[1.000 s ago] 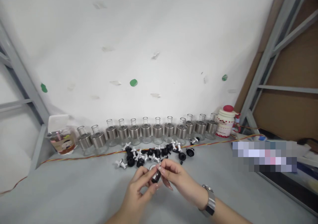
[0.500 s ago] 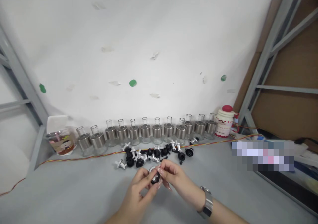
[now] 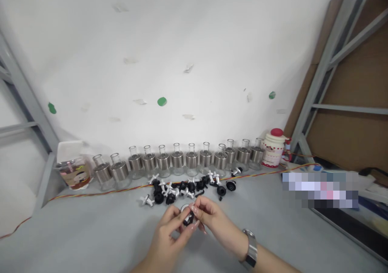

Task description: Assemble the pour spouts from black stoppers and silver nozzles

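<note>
My left hand (image 3: pixel 170 232) and my right hand (image 3: pixel 216 221) meet above the near middle of the grey table. Between their fingertips is a small black-and-white bottle stopper (image 3: pixel 188 219), largely covered by the fingers. The left fingers and thumb pinch it from the left; my right thumb and index finger press on it from the upper right. Just beyond the hands lies a loose heap of black stoppers (image 3: pixel 158 197) and white winged pieces (image 3: pixel 147 200). Two round black caps (image 3: pixel 221 190) rest to the right of the heap.
Along the white wall stands a row of several glass bottles with steel sleeves (image 3: pixel 163 160). A printed pouch (image 3: pixel 77 175) is at the row's left end, a cream jar with red lid (image 3: pixel 272 152) at its right. A red-yellow wire (image 3: pixel 121 190) crosses the table. Metal frames flank both sides.
Both hands stay in nearly the same place. The stopper has turned slightly between the fingertips, and the right wrist has shifted a little left and down.
</note>
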A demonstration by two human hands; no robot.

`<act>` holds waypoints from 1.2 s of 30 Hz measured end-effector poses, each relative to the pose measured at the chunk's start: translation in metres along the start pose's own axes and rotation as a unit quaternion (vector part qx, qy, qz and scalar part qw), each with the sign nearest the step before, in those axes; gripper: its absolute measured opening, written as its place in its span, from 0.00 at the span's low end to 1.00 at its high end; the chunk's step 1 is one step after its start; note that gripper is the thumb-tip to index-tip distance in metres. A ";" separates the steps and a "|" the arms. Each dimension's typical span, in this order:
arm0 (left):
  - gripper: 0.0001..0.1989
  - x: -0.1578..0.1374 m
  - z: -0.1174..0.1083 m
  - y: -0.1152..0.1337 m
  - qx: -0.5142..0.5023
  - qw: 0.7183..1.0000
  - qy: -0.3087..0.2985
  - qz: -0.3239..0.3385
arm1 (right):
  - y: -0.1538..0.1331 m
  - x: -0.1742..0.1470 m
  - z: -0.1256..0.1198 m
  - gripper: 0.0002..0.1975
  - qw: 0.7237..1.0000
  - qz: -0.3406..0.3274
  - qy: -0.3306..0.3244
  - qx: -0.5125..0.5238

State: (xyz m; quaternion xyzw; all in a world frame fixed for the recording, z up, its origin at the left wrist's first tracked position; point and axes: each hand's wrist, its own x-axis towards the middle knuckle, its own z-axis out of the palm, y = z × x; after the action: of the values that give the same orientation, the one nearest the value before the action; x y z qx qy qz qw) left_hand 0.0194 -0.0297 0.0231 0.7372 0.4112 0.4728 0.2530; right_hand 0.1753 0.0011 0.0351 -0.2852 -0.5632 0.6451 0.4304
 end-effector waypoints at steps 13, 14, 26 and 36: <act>0.24 -0.005 -0.001 -0.001 0.025 0.995 0.011 0.091 | -0.014 -0.005 0.002 0.16 0.994 0.031 -0.003 0.105; 0.24 -0.005 -0.001 -0.001 0.027 0.995 0.012 0.095 | -0.014 -0.005 0.002 0.16 0.994 0.030 -0.004 0.101; 0.23 -0.001 -0.006 0.017 0.023 0.985 0.026 0.170 | -0.017 -0.009 0.000 0.14 0.998 -0.030 -0.040 0.046; 0.24 -0.006 -0.007 0.021 -0.039 0.989 0.000 0.146 | -0.028 -0.014 0.001 0.14 0.996 -0.026 -0.058 0.065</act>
State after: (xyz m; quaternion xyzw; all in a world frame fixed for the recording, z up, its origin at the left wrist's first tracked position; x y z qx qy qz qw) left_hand 0.0195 -0.0457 0.0392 0.7789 0.2806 0.5201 0.2099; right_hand 0.1873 -0.0118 0.0608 -0.2042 -0.5517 0.6843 0.4310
